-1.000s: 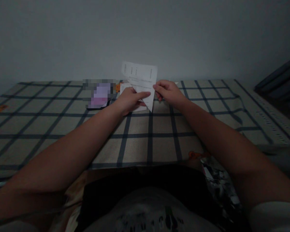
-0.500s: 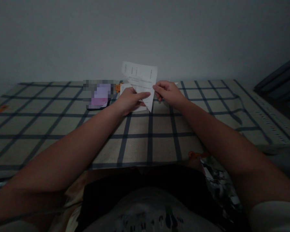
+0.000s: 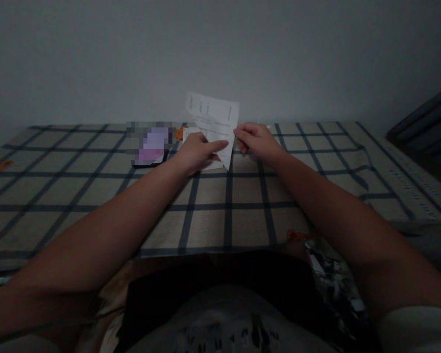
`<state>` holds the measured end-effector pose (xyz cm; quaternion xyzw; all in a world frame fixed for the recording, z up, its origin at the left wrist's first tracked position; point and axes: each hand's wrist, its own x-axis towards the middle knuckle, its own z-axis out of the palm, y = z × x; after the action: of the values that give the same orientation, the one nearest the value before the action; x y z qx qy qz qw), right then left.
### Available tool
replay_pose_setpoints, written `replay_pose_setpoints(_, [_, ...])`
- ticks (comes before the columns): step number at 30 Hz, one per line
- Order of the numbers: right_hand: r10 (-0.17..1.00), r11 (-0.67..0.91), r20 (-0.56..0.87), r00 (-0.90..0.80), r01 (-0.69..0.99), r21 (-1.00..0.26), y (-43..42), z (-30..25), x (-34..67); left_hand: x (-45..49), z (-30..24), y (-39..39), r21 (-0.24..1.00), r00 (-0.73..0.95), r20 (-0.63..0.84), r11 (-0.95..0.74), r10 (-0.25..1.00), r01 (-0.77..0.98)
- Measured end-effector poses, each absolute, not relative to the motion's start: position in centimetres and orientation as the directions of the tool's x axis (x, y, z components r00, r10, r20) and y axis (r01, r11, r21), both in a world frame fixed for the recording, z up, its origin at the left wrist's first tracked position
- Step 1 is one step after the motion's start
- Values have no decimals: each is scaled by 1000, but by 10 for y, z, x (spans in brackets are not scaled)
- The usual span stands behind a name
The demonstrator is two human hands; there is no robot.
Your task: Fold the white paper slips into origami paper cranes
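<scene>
A printed sheet of white paper (image 3: 217,115), partly folded at a slant, is held up above the table. My left hand (image 3: 198,151) grips its lower part, thumb on the front and fingers behind. At the sheet's right edge, the fingertips of my right hand (image 3: 255,139) pinch the paper. Under my left hand lies another white paper (image 3: 213,165), mostly hidden by the hand and the raised sheet.
The table has a checked cloth (image 3: 242,220) and stands against a grey wall (image 3: 279,59). Left of my hands lies a phone (image 3: 152,146), its screen lit purple and partly pixelated. Orange pieces (image 3: 297,236) show near the front edge. A dark striped object (image 3: 429,122) is at the right.
Both hands keep their hold on the sheet. Its upper edge has shifted very slightly; the phone and cloth look unchanged.
</scene>
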<state>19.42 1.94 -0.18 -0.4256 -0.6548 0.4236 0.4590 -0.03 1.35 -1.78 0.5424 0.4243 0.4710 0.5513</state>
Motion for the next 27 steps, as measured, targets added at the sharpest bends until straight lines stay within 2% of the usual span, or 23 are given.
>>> replay_pose_setpoints(14, [958,256,212,-191,248,-934,16,3,194,-1,-17,11,999,193,43,-46,980,11])
replay_pose_setpoints(20, [956,277,231,-181,295,-914,17,3,195,-5,-23,13,963,175,130,-166,976,210])
replay_pose_setpoints(22, [954,287,242,-177,304,-909,18,2,196,-6,-25,14,952,194,162,-205,968,228])
replay_pose_setpoints(25, [954,293,258,-153,293,-910,23,0,198,-10,-22,14,882,243,293,-360,925,305])
replay_pose_setpoints(27, [960,279,255,-119,280,-919,28,-3,201,-13,-17,14,727,316,385,-496,867,475])
